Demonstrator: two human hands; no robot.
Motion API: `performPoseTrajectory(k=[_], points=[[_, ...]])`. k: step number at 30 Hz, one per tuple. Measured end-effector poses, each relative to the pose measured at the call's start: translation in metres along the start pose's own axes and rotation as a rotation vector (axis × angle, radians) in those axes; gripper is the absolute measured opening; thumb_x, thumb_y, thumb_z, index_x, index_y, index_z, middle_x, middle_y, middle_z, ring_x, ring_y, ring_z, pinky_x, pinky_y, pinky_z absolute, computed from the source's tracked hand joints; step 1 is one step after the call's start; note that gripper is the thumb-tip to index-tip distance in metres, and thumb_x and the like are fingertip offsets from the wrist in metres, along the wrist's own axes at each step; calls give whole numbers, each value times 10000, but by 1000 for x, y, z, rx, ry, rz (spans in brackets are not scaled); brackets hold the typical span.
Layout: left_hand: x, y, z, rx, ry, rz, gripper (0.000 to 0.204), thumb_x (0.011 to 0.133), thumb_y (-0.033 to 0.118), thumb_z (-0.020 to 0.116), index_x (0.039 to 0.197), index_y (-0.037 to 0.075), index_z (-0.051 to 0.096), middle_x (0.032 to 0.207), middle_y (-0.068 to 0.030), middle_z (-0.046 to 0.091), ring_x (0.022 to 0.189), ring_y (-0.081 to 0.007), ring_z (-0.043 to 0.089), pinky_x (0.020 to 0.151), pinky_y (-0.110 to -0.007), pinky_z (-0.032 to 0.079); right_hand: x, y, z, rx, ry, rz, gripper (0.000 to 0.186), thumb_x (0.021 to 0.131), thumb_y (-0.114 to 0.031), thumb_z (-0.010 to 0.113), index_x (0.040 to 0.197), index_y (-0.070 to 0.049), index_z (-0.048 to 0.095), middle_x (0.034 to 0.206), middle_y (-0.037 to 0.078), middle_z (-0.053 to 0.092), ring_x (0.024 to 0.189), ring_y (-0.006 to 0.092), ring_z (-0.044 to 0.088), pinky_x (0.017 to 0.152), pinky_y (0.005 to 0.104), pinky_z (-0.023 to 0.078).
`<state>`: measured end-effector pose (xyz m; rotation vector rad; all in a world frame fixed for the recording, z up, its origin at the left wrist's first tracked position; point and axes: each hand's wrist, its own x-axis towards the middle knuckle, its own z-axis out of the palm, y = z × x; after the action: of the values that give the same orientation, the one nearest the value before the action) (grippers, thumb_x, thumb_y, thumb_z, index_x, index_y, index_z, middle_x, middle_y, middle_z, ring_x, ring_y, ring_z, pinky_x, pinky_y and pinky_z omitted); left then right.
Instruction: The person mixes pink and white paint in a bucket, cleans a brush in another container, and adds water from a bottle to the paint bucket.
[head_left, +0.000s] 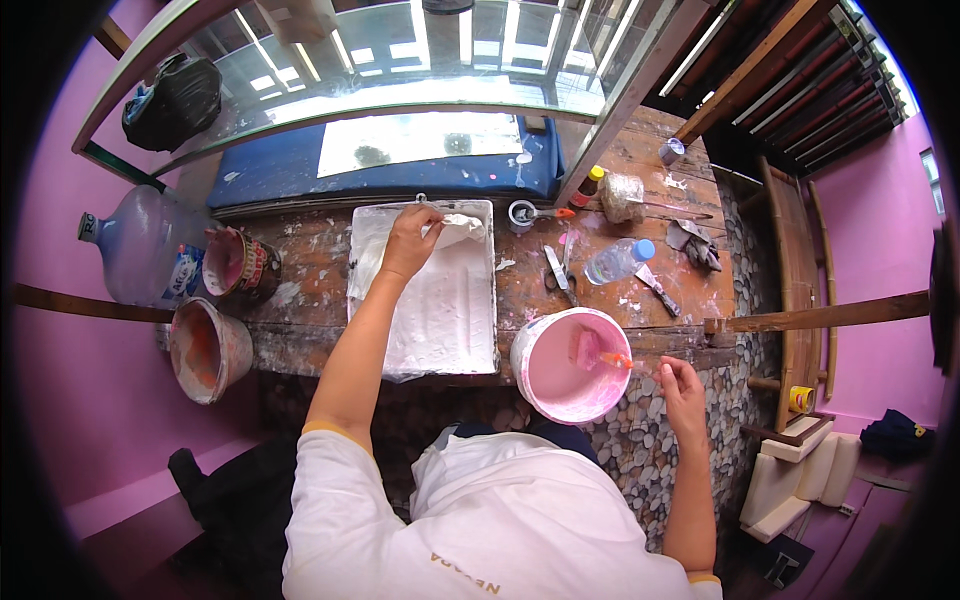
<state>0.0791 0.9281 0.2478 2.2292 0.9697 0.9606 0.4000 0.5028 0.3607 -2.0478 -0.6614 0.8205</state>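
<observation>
Left hand [412, 242] over the tray [420, 330], near its 12 o'clock rim; thumb and fingertips together, clamped on the edge of a pale scrap [465, 229] that trails off toward 3 o'clock. Scrap lies within the tray's outline, about 1 o'clock; contact with the tray floor cannot be told. Tray coated whitish inside, on a worn, paint-spotted table [310, 265].

Right hand [683, 400] at 4 o'clock of the bucket [612, 335], outside the rim, fingers bent. Cannot tell whether its grip is closed on anything. Bucket just off the tray's 4 o'clock corner, pink paint inside. Brush [614, 360] in it: pink head inside, orange handle over the 3 o'clock rim, pointing toward the right hand.

From the bucket: knife [556, 268] at 12, clear bottle [612, 264] at 1, scraper [656, 292] at 2. Small cup [521, 215] at the tray's 1 o'clock. Tub [225, 350] at the tray's 9, dark pot [262, 272] above it, big jug [140, 240] at 10.
</observation>
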Motion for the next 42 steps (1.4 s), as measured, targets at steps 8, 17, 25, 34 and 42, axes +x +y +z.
performPoseTrajectory(k=[8,17,25,34,42], points=[[13,59,-45,-55,50,29,78,877,4,726,944,3,687,894,-109,665,822,-230,657,763,-346,535,6,-27,14,-76,26,-155,275,1045,-202,650,1232,-1,666,1110,79,675,933,139,661,833,287,544],[11,184,-122,-214,-53,70,94,906,35,755,967,8,689,887,-34,667,821,-137,574,774,-290,471,-16,-102,70,-74,-179,-478,523,974,-257,749,1408,-36,558,1310,153,613,1171,261,633,986,362,523],[1,278,-157,-630,-281,94,56,912,25,752,962,31,727,921,0,686,849,-86,549,813,-262,460,27,-154,123,419,-543,-659,1080,898,-686,676,1643,-50,220,1610,196,387,1476,319,420,1184,445,390],[-21,304,-126,-888,-456,-280,106,967,104,753,989,5,719,895,-24,730,784,-51,642,708,-212,511,-23,-138,134,1080,-867,-86,1001,946,-839,362,1579,-65,371,1446,218,569,1294,404,603,1097,589,471],[-57,268,-69,-1015,-352,-501,143,953,140,782,986,13,726,839,-8,708,726,-57,611,662,-220,480,-42,-87,102,1028,-842,118,1015,943,-815,442,1568,-18,364,1421,182,595,1284,319,626,1100,473,499]])
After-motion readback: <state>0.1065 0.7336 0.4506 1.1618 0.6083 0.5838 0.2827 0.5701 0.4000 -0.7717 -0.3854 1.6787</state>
